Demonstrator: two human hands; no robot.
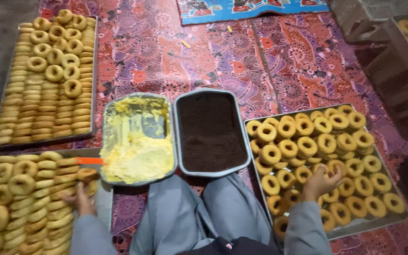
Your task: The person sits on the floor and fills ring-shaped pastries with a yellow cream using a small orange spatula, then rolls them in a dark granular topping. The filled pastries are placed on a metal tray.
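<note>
The person sits on a patterned floor mat [279, 52] with trays all round. The left hand [84, 200] rests at the edge of a tray [104, 198] packed with rows of doughnuts standing on edge, fingers closed on one doughnut [86, 174] at the row's end. The right hand [321, 183] lies over the right tray [402, 218] of flat ring doughnuts, fingers curled loosely on one doughnut [335, 166] there. Between the knees stand two rectangular tubs: the left tub [104, 141] holds yellow buttercream heaped toward the near end, the right tub [177, 127] is filled level with dark chocolate sprinkles. A further tray [93, 71] of stacked doughnuts lies at the far left.
</note>
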